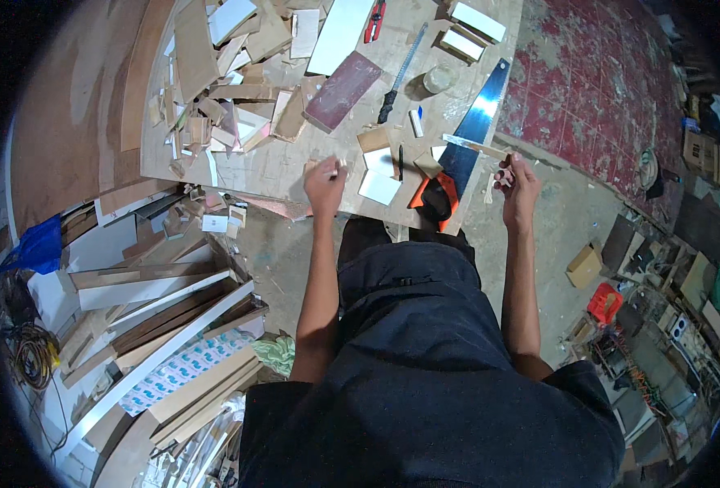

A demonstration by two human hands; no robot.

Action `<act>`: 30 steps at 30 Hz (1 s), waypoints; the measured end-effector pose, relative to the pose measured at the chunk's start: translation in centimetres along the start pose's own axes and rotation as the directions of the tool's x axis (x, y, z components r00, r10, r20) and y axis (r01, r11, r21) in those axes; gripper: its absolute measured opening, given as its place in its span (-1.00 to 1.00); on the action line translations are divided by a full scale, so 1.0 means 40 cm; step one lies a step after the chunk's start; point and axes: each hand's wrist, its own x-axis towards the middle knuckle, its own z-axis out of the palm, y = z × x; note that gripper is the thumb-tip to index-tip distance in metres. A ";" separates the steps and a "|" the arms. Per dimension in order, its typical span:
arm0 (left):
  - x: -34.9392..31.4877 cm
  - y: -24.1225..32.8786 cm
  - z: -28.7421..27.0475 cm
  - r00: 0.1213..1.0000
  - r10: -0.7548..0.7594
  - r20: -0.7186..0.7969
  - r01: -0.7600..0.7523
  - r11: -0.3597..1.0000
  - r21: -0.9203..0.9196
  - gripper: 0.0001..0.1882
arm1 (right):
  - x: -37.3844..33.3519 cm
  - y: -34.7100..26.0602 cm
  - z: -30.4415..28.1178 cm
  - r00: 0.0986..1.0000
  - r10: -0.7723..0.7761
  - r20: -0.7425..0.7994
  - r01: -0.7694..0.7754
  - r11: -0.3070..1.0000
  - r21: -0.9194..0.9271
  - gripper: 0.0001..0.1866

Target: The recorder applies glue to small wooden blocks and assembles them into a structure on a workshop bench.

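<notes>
My right hand (519, 191) is past the table's right edge, its fingers closed on the end of a thin flat stick (475, 146). The stick points left, pale toward its tip, and passes over the blade of a handsaw (483, 102) with an orange and black handle. My left hand (325, 187) is at the table's front edge, fingers curled; a small light-coloured bit shows at them, too small to name. Between the hands lie white-faced wood pieces (379, 187), a dark pen-like tool (400, 163) and a small brown block (428, 166).
Wood offcuts (242, 106) crowd the table's left side. A reddish-brown board (342, 91), a long thin black-handled tool (402, 73), a red tool (374, 22) and a cloudy jar (439, 79) lie farther back. Stacked boards (165, 325) fill the floor at left; clutter (652, 342) lies at right.
</notes>
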 end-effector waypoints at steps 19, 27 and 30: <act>-0.073 0.246 -0.081 0.897 -0.012 0.441 0.342 0.652 -0.677 -0.79 | -0.004 0.000 -0.002 0.999 0.027 -0.024 -0.027 1.000 0.014 -0.74; -0.235 0.439 -0.190 0.905 0.162 0.393 0.249 0.547 -0.799 -0.46 | -0.023 -0.017 0.044 0.996 0.023 0.084 -0.030 0.997 0.074 -0.74; -0.264 0.469 -0.206 0.917 0.238 0.320 0.107 0.626 -0.772 -0.53 | -0.042 -0.030 0.059 0.993 0.021 0.118 -0.032 0.995 0.093 -0.74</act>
